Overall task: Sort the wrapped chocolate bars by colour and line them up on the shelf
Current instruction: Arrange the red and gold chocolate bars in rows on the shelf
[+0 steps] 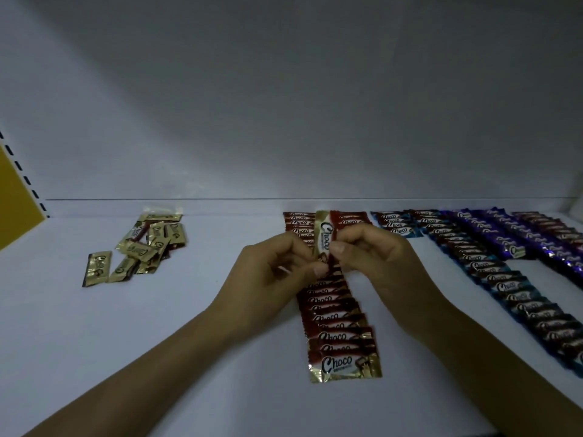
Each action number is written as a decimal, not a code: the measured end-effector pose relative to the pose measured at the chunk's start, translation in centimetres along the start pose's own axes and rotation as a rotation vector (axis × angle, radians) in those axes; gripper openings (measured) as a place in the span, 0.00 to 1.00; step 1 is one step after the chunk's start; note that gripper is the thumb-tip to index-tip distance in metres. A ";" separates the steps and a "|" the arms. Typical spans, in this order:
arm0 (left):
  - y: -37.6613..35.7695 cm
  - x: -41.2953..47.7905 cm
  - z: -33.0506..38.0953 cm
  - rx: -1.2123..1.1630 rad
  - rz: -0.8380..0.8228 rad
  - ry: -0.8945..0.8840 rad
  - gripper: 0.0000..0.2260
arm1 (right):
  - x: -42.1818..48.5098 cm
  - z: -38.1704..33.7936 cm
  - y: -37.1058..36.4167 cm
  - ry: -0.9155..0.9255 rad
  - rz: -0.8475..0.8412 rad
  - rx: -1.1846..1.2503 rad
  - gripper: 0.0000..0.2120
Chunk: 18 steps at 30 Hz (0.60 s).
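Note:
Both my hands hold up one gold-and-red wrapped Choco bar (325, 236), upright over the red row. My left hand (274, 272) pinches its lower left edge and my right hand (369, 250) pinches its right edge. Under them a row of overlapping red bars (337, 323) runs from the back wall toward me, ending in a gold-edged bar (344, 365). A loose heap of gold bars (148, 244) lies at the left, with a single gold bar (97, 268) beside it. Blue bars (504, 285) and purple bars (498, 234) stand in rows at the right.
The white shelf floor (189, 310) ends at a white back wall (284, 121). A yellow side panel with a slotted upright (12, 197) closes the left end. A dark red row (555, 231) lies at the far right.

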<state>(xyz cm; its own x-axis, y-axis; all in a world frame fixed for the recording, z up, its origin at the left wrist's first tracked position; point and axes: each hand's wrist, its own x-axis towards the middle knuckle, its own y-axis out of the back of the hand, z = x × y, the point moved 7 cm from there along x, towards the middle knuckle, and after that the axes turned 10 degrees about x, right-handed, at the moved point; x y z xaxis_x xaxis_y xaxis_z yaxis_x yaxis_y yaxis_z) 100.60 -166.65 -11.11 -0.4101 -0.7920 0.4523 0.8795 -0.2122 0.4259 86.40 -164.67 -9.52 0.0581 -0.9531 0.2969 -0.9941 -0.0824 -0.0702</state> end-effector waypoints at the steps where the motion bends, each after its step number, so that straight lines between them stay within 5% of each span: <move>1: 0.1 -0.1 0.0 0.181 -0.006 -0.058 0.09 | 0.1 0.2 0.3 -0.020 0.019 0.027 0.03; 4: 0.2 -0.2 -0.2 0.560 -0.040 -0.192 0.15 | 0.3 0.4 0.7 -0.045 0.047 -0.003 0.05; 9: -0.3 0.3 -0.6 0.463 -0.217 -0.163 0.20 | -0.9 -1.5 0.1 -0.047 -0.058 -0.276 0.11; 14: 0.0 0.2 -1.8 0.511 -0.215 -0.147 0.26 | -6.0 -2.6 -0.5 -0.009 -0.355 -0.565 0.04; 18: -0.1 0.2 -2.6 0.566 -0.233 -0.114 0.31 | -8.9 -0.5 -0.2 -0.078 -0.318 -0.600 0.05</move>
<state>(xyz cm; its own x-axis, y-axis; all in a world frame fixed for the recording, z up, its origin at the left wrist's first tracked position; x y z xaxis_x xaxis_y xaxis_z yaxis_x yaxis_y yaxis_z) 101.02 -168.26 -13.10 -0.6266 -0.6885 0.3651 0.5123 -0.0109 0.8587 86.02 -156.06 -11.64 0.3394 -0.9294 0.1450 -0.8050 -0.2073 0.5558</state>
